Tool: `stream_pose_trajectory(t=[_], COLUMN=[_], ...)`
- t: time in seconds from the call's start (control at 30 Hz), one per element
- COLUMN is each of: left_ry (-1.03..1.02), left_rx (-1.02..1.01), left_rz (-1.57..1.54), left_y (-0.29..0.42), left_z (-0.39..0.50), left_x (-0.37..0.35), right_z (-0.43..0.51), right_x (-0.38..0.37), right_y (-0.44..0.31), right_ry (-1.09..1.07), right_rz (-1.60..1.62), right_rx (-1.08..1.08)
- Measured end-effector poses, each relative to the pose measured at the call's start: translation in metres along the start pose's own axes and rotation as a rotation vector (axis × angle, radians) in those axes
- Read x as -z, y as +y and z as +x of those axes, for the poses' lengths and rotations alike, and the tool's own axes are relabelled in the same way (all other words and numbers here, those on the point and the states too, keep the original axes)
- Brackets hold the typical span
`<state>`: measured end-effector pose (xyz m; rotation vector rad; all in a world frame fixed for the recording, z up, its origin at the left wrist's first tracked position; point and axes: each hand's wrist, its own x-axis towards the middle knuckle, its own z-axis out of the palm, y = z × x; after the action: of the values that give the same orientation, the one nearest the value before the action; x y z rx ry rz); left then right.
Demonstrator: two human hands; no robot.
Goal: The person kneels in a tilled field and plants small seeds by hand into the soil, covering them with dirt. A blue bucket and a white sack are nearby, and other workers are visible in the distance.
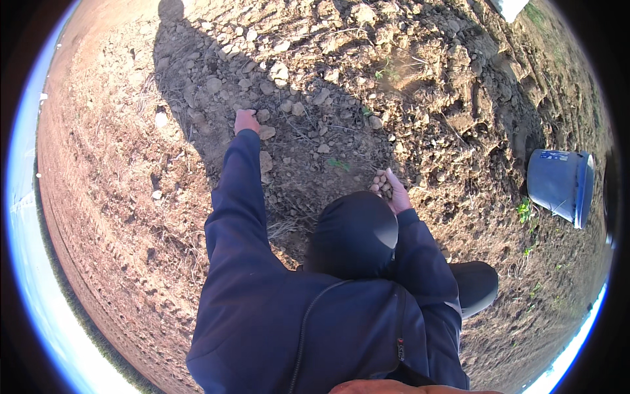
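My left hand (245,121) reaches out to the shaded soil, right beside some brownish lumps (263,115) that could be potatoes or stones. Its fingertips are hard to make out, so a hold on anything cannot be told. Close to my knee, my right hand (399,193) cups several small round tubers (382,183), which look like small potatoes. More lumps of similar colour (298,109) lie scattered on the ground between and beyond my hands.
A grey-blue plastic bucket (556,182) lies tipped on its side at the right. Part of a white object (511,7) shows at the top right edge. Rough tilled soil with clods, dry stalks and a few green weeds (524,210) surrounds me. My bent knee (357,234) is between my arms.
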<state>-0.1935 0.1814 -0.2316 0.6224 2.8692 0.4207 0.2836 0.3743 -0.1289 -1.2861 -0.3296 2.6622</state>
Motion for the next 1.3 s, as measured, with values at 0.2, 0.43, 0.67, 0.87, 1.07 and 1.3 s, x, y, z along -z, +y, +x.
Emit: stream_pose_trajectory(t=[0.2,0.43,0.67,0.87,1.07,1.3], left_ry=[-0.045,-0.476,-0.43,-0.387,-0.561,-0.345], left_rx=[0.23,0.235,-0.621,-0.992,-0.733,-0.767], left_rz=[-0.534,-1.915,-0.934,-0.704,-1.057,-0.851], left_y=[-0.022,0.067,0.215,0.254,0.268,0.252], left_z=[-0.008,-0.077,-0.221,-0.239,-0.257,-0.229], left_x=[0.018,0.036,0.052,0.028,0.048,0.055], right_z=[-0.001,0.002,0.008,0.012,0.013,-0.042], right_x=[-0.011,-0.003,-0.033,-0.017,0.0,-0.004], right_y=[0.002,0.002,0.009,0.014,-0.005,-0.143], right_ry=[-0.016,-0.1,-0.097,-0.178,-0.198,-0.083], right_rz=[-0.012,0.021,0.053,0.152,0.321,0.682], right_rx=[-0.021,-0.024,-0.09,0.005,0.015,0.427])
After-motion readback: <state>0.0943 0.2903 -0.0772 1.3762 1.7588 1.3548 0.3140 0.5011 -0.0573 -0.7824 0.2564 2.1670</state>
